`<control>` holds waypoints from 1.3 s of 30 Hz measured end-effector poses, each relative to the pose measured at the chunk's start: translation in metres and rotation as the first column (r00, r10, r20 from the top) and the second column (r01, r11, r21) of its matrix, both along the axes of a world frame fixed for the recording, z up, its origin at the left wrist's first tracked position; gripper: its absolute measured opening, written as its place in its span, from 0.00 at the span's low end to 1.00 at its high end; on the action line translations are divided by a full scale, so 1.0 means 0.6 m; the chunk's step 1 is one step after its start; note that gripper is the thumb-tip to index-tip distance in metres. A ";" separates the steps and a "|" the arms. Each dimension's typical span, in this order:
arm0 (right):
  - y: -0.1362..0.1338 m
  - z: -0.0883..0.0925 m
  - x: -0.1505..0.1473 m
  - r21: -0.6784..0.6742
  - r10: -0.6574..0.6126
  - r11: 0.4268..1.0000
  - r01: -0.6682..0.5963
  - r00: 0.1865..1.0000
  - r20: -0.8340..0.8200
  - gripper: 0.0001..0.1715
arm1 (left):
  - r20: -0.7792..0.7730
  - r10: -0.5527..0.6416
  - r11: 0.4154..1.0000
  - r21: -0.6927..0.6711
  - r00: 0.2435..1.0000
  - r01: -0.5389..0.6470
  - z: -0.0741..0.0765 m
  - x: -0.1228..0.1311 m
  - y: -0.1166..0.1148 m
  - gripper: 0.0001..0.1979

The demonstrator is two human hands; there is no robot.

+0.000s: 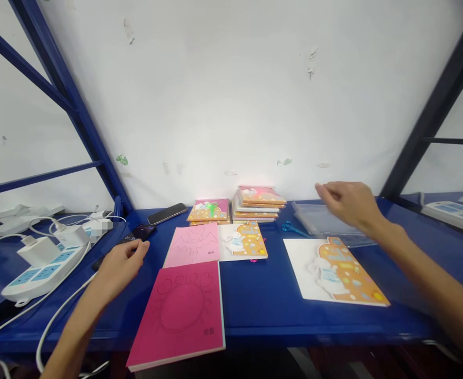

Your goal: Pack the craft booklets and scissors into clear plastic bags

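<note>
No readable branding: the small print on the pink crab-outline book (180, 313) and the lit phone (141, 231) screen are too blurred to read. The left hand (120, 268) has its fingers loosely curled and empty, just in front of the phone, near the bench (255, 305) rear edge. The right hand (350, 204) has its fingers part-spread and empty, above the clear plastic sleeves (322, 221) at the rear edge, right of the blue scissors (294, 229).
</note>
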State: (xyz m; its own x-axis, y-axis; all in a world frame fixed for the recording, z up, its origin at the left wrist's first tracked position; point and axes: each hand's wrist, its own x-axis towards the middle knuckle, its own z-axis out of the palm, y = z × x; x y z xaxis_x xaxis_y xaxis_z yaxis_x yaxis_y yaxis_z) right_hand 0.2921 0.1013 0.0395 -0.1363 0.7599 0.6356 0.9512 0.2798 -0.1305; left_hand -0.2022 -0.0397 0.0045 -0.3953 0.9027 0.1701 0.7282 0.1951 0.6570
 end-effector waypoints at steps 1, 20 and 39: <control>0.022 -0.006 0.014 -0.021 -0.062 0.998 0.061 0.997 -0.051 0.29 | -0.003 0.009 1.000 -0.004 1.000 -0.009 -0.009 -0.001 0.012 0.21; 0.089 -0.089 0.081 -0.165 -0.176 0.975 0.150 0.972 -0.155 0.30 | -0.197 0.080 0.995 -0.041 0.977 -0.090 -0.062 -0.013 0.020 0.21; 0.079 -0.080 0.078 -0.153 -0.109 0.985 0.080 0.976 -0.191 0.28 | -0.553 0.027 0.977 -0.160 0.833 -0.138 -0.053 0.007 0.030 0.21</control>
